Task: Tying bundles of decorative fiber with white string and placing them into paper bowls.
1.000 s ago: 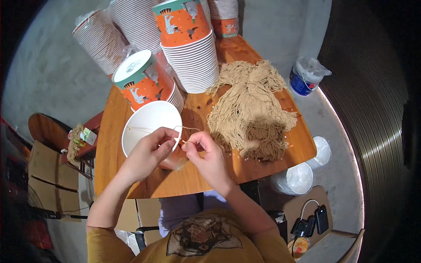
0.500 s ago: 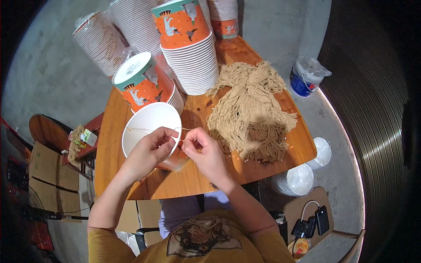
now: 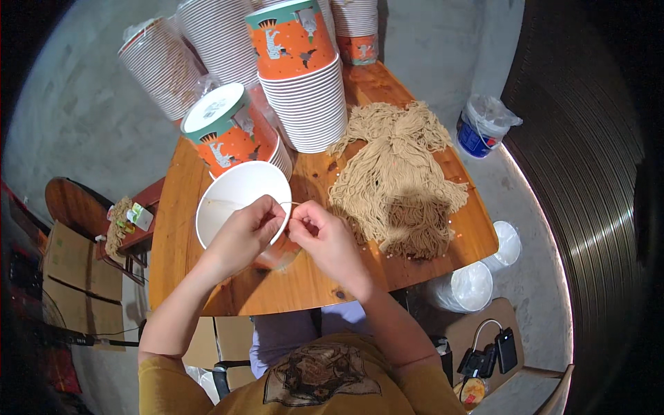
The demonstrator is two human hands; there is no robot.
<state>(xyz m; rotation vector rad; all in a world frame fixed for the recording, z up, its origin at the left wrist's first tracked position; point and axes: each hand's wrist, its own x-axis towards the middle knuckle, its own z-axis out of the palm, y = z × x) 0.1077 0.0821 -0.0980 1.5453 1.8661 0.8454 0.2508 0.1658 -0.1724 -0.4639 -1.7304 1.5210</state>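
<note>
Head view: my left hand (image 3: 249,232) and right hand (image 3: 328,242) narrowly pinch beige yarn (image 3: 294,203) at the paper bucket (image 3: 220,188); this seems fine fingerwork, next needing steady tension.

Both hands (image 3: 245,235) (image 3: 326,238) pinch a pale string (image 3: 294,203) by a white tub (image 3: 238,185)

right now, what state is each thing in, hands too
Left hand, pinching the strand
Right hand, pinching the strand
Strand, partly hidden by the hands
Near tub, upright, mouth open
Tall tub stack, nested, upside down
Yarn pile, loosely heaped
Blue bucket, upright, plastic at its top
</note>
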